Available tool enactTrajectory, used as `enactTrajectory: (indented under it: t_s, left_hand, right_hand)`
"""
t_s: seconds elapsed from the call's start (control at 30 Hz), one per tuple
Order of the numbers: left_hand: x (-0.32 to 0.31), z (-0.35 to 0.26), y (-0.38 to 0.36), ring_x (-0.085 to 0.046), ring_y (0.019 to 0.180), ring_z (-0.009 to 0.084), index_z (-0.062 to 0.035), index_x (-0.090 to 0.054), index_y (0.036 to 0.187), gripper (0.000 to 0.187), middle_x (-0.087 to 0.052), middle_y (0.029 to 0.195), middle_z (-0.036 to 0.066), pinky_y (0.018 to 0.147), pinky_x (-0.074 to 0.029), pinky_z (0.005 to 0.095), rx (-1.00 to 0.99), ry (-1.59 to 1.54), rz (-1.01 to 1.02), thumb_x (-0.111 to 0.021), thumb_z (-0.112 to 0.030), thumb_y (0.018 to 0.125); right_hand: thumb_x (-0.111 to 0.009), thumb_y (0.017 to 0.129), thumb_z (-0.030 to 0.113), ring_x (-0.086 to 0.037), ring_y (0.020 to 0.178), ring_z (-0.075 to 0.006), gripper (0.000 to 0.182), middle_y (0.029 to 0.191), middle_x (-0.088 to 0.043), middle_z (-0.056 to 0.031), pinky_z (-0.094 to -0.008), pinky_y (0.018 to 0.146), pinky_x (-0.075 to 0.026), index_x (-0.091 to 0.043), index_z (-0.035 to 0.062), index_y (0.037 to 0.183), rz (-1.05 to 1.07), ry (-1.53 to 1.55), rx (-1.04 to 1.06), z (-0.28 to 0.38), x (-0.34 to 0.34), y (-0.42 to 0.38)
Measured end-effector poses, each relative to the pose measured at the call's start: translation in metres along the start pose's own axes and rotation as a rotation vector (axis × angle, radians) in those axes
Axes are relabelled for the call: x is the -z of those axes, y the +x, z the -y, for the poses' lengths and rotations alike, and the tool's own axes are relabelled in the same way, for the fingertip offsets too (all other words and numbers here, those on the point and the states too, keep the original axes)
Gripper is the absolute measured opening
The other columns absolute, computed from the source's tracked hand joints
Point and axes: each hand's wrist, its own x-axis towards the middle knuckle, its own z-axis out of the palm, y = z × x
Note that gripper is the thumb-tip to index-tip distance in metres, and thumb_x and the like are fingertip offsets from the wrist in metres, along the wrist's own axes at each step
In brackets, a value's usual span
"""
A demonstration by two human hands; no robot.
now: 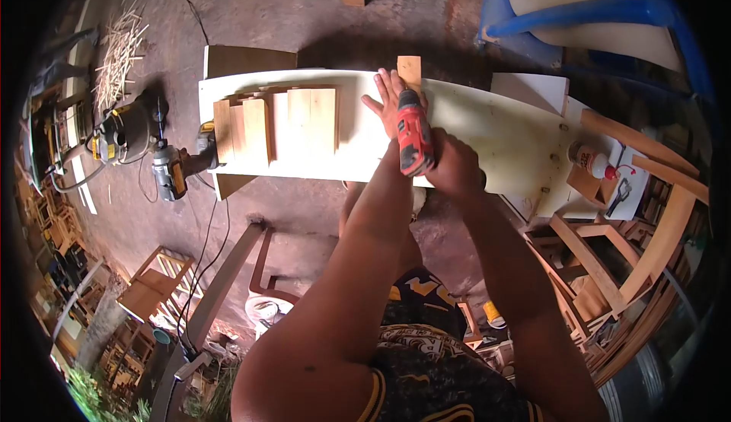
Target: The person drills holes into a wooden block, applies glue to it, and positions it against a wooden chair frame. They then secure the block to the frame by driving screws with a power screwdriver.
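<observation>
The right hand (455, 169) grips the drill (414, 136) by its handle, fingers wrapped; the drill body lies left of the fist, chuck toward the block (409, 70). The left hand (389, 108) lies spread beside the block.

No word, number or brand can be read. The label on the bottle (585, 156) near the right end of the bench (487, 129) is too small to make out, and any markings on the red drill (415, 140) and the lettering-like print on the shirt (422, 338) are likewise illegible.
</observation>
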Motion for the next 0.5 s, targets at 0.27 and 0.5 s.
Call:
enactTrajectory:
  t_s: [0.27,0.5]
  left_hand:
    - [0.014,0.013,0.004,-0.015,0.144,0.0352,0.0008,-0.009,0.149,0.102,-0.018,0.154,0.022,0.109,-0.010,0.0652,-0.041,-0.236,0.012,-0.052,-0.065,0.083]
    - [0.044,0.020,0.147,-0.047,0.125,0.0374,-0.0147,-0.032,0.145,0.096,-0.051,0.134,0.021,0.101,-0.040,0.0434,-0.594,-0.117,0.593,-0.080,-0.036,0.065]
  right_hand:
    - [-0.069,0.078,0.020,-0.065,0.094,-0.0284,0.047,0.102,-0.065,-0.0139,-0.0370,0.082,-0.051,-0.057,0.0063,0.121,-0.286,0.605,-0.006,-0.076,0.040,-0.094]
    - [-0.067,0.079,0.014,-0.065,0.089,-0.0234,0.033,0.096,-0.065,-0.0103,-0.0342,0.077,-0.051,-0.061,0.0061,0.111,-0.351,0.257,-0.016,-0.146,-0.014,-0.176]
